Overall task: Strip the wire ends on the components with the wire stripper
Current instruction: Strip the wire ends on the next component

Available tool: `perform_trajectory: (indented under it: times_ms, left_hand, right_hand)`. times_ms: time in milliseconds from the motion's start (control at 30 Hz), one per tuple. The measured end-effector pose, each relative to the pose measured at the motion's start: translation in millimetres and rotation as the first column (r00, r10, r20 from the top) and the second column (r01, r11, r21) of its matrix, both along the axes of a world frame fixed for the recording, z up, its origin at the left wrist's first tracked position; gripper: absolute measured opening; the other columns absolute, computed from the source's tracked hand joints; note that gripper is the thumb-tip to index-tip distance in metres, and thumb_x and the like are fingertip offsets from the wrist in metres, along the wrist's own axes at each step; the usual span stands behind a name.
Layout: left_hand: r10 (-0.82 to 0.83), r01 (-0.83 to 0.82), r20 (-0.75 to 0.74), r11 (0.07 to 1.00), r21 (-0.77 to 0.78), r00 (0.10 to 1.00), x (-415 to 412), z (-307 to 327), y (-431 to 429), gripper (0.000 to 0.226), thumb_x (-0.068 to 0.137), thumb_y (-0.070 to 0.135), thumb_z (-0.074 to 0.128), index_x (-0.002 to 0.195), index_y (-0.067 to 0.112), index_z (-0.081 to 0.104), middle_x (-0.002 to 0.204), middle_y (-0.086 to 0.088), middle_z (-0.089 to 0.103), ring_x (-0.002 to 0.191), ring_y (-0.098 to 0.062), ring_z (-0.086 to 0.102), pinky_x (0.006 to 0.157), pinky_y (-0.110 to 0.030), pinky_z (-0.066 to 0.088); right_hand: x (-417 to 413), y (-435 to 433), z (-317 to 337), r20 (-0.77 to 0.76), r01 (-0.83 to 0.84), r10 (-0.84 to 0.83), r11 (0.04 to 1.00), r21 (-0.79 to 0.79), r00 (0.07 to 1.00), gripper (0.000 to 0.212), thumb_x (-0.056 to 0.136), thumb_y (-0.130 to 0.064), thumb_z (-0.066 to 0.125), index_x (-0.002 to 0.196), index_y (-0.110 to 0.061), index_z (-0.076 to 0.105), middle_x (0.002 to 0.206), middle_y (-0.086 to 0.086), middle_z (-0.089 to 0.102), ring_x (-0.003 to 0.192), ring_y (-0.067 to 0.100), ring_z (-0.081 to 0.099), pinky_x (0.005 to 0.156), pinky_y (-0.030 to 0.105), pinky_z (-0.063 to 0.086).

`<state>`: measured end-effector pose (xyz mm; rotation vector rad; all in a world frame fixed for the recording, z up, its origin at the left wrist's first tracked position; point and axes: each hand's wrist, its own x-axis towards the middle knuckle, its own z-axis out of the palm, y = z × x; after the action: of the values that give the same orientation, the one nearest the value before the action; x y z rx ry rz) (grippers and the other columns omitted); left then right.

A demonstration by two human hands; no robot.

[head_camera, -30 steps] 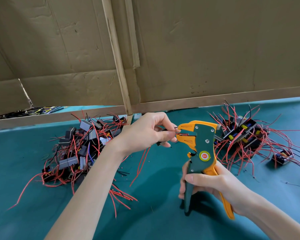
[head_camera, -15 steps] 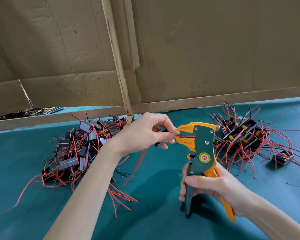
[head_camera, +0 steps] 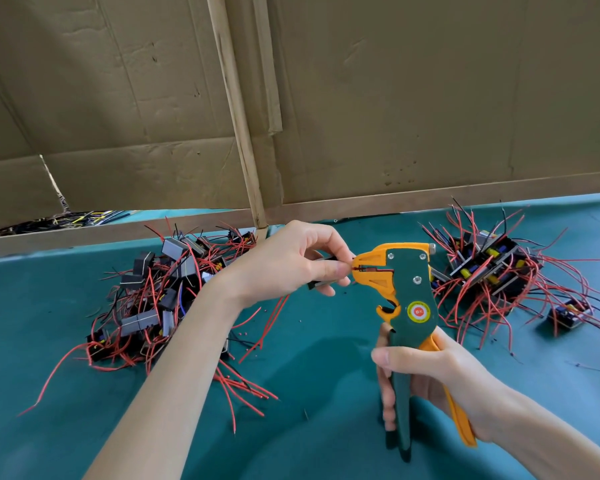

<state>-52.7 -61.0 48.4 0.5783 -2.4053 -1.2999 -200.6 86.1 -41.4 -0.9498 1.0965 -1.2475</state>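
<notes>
**Wire end being fed into the stripper head**

The wire stripper is being held upright above the counter, its handles wrapped in the right hand. A dark component is being pinched in the left hand, just left of the stripper, its red wire lying in the jaws. Component piles are lying left and right of the stripper.

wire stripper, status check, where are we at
Right hand grips wire stripper handles. Left hand holds component, feeding its red wire into the orange head. Nothing in the way.
</notes>
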Motion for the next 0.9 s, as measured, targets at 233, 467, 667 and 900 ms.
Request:
perform_trajectory:
  times_ms: [233, 467, 667, 900]
  left_hand:
    - [0.035, -0.037, 0.06, 0.999, 0.04, 0.998, -5, -13, -6, 0.004, 0.093, 0.007, 0.059, 0.09, 0.006, 0.06, 0.088, -0.01, 0.069, 0.071, -0.007, 0.069, 0.067, -0.023, 0.056]
    - [0.172, -0.166, -0.03, 0.976, 0.139, 0.985, -5, -21, -18, 0.016, 0.093, 0.007, 0.059, 0.107, 0.012, 0.054, 0.104, -0.017, 0.067, 0.083, -0.022, 0.071, 0.065, -0.026, 0.056]
    - [0.328, -0.332, -0.197, 0.943, 0.012, 0.924, -11, -11, -15, 0.012, 0.095, 0.008, 0.056, 0.095, 0.01, 0.068, 0.094, -0.013, 0.071, 0.079, -0.012, 0.071, 0.077, -0.028, 0.056]
    - [0.395, -0.408, -0.367, 0.912, 0.043, 0.843, -96, 8, 20, 0.012, 0.089, 0.016, 0.064, 0.086, 0.012, 0.074, 0.073, 0.0, 0.067, 0.074, -0.012, 0.06, 0.074, -0.025, 0.048]
  right_hand:
    - [9, -5, -10, 0.011, 0.107, -0.107, 0.993, 0.045, 0.994, 0.04, 0.054, -0.036, 0.077, 0.055, -0.006, 0.05, 0.049, 0.018, 0.045, 0.037, 0.025, 0.044, 0.042, 0.03, 0.044]
    - [-2, -16, -14, 0.239, -0.107, 0.103, 0.994, 0.004, 0.965, 0.026, 0.064, -0.015, 0.077, 0.083, -0.001, 0.066, 0.081, 0.03, 0.062, 0.076, 0.045, 0.066, 0.074, 0.052, 0.055]
    - [-13, -22, -17, 0.396, -0.105, 0.06, 0.99, 0.095, 0.916, 0.031, 0.056, -0.011, 0.083, 0.082, 0.0, 0.069, 0.084, 0.028, 0.064, 0.08, 0.045, 0.066, 0.076, 0.052, 0.055]
    - [-18, -25, -17, 0.483, -0.121, 0.029, 0.979, 0.162, 0.875, 0.022, 0.062, -0.005, 0.074, 0.081, 0.003, 0.068, 0.084, 0.028, 0.064, 0.079, 0.044, 0.067, 0.075, 0.051, 0.056]
